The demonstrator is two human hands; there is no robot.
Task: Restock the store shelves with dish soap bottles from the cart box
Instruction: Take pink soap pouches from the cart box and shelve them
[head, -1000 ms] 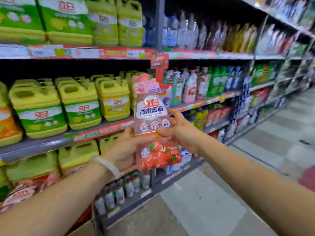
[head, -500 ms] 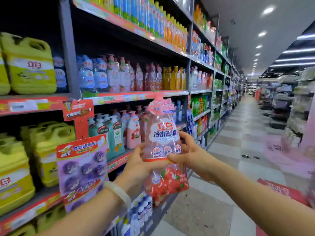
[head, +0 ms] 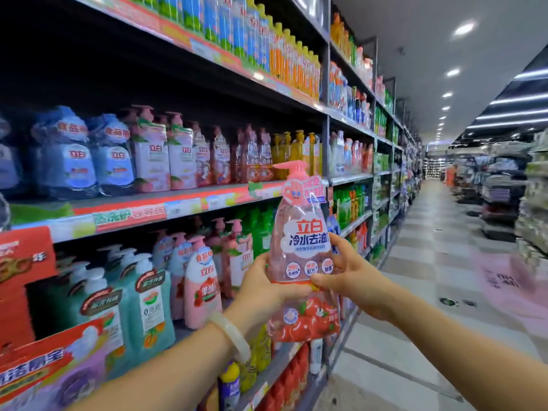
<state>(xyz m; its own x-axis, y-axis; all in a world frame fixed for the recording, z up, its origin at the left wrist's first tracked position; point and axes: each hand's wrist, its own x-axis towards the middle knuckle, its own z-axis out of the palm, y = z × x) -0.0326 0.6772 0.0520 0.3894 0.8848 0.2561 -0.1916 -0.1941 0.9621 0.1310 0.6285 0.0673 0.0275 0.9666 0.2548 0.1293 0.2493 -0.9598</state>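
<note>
A pink pump dish soap bottle (head: 302, 232) with a white and blue label and red fruit print at its base is upright in the air in front of the shelves. My left hand (head: 267, 289) grips its left side, thumb across the front. My right hand (head: 353, 280) grips its right side. A pale bangle sits on my left wrist. Behind the bottle, the shelf (head: 178, 203) at head height carries a row of similar pink pump bottles (head: 249, 158).
Blue, pink and orange soap bottles fill the upper shelves, and teal and pink pump bottles (head: 148, 301) the shelf below. A red promo card (head: 32, 363) hangs at lower left. The tiled aisle (head: 427, 262) runs away on the right, with goods displays (head: 504, 188) along it.
The view has swung right and up along the aisle, from the yellow jugs to the pump bottle section. Both hands keep their hold on the bottle, now raised toward the pink bottle shelf.
</note>
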